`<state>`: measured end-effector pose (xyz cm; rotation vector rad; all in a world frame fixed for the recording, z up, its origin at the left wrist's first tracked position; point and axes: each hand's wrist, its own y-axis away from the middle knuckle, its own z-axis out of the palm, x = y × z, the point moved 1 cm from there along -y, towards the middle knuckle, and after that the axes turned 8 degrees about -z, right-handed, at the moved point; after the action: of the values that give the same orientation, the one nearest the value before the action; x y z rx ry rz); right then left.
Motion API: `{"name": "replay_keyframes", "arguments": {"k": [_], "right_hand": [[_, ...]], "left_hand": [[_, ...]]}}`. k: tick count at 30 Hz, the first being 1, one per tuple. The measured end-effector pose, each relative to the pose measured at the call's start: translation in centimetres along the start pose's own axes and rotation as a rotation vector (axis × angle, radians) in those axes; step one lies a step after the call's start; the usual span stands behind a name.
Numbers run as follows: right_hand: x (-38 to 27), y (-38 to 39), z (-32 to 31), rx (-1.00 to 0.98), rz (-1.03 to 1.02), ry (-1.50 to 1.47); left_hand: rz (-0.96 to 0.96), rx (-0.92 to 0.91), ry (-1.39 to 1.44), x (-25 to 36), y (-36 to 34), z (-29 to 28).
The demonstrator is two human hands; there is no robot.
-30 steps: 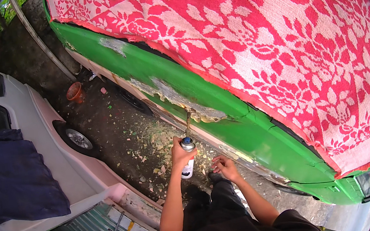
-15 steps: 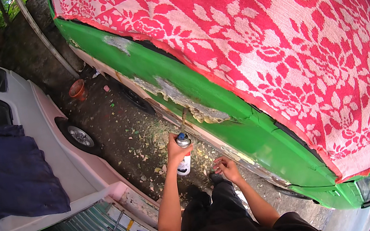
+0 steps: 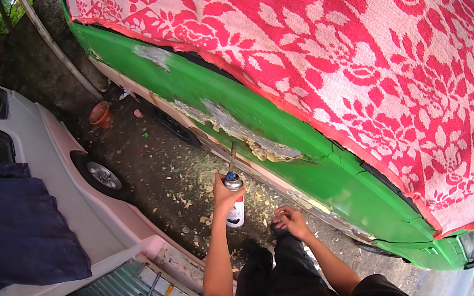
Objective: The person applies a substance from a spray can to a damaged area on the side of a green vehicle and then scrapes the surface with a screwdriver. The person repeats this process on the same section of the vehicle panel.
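My left hand (image 3: 228,194) is wrapped around a gas torch (image 3: 235,213), a white and red canister with a silver shoulder and a blue top. From that top a thin metal nozzle (image 3: 232,153) points toward the green car side (image 3: 276,173); I see no flame. Beyond the nozzle runs a ragged grey patch (image 3: 234,125) with peeling, yellowish edges in the green paint. Lower right, my right hand (image 3: 292,222) hovers near the car's lower edge, over my shoe. Its fingers are loosely bent and apart, and nothing shows in them.
A red and pink floral cloth (image 3: 325,46) covers the car's top. At left stands a pale vehicle (image 3: 57,189) with a dark cloth (image 3: 14,225) draped on it. Paint flakes (image 3: 181,200) litter the ground between. An orange bucket (image 3: 99,114) sits farther off.
The torch and my left hand have shifted only slightly. My right hand has dropped a little, and its fingers have turned downward. The view has shifted slightly.
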<state>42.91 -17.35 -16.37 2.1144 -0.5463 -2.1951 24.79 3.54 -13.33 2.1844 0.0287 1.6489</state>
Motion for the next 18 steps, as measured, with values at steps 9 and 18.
{"name": "replay_keyframes", "arguments": {"k": [9, 18], "right_hand": [[1.4, 0.2, 0.3, -0.001, 0.048, 0.016], [2.2, 0.4, 0.7, -0.006, 0.053, 0.017]], "left_hand": [[0.069, -0.059, 0.011, -0.5, 1.8, 0.7], [0.149, -0.082, -0.087, -0.7, 3.1, 1.5]]}}
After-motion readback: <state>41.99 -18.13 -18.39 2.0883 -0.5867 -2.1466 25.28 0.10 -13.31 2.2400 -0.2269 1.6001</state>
